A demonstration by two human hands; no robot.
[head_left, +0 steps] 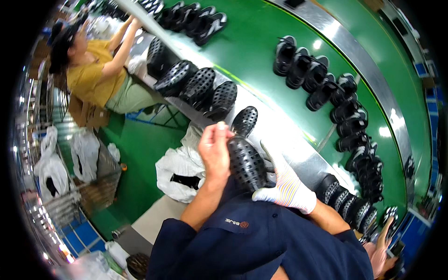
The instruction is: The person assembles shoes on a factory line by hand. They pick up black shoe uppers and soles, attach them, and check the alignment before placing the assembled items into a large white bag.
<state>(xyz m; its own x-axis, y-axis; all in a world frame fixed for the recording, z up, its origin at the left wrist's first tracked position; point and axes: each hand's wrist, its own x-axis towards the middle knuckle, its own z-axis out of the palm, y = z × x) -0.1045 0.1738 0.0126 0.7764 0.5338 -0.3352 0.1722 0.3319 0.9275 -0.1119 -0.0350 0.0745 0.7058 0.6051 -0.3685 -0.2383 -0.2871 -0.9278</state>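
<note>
A black clog with rows of round holes [246, 163] is held up in front of my chest, its sole turned out of sight. My right hand [290, 186], in a white glove with coloured stripes, grips it at the lower end and side. Bare, my left hand [215, 147] is closed, thumb and fingertips pinched together beside the clog's upper end. Whatever lies in that pinch, if anything, is too small to make out. Just beyond the held clog stands another black clog [245, 120] on the metal bench edge [275, 119].
Several perforated black clogs [198, 86] line the bench to the left, and more [347, 200] at the right. Black sneakers [317, 77] stand on the green surface beyond. A person in a yellow shirt [95, 67] sits at the left. White sacks [179, 168] lie beside my left arm.
</note>
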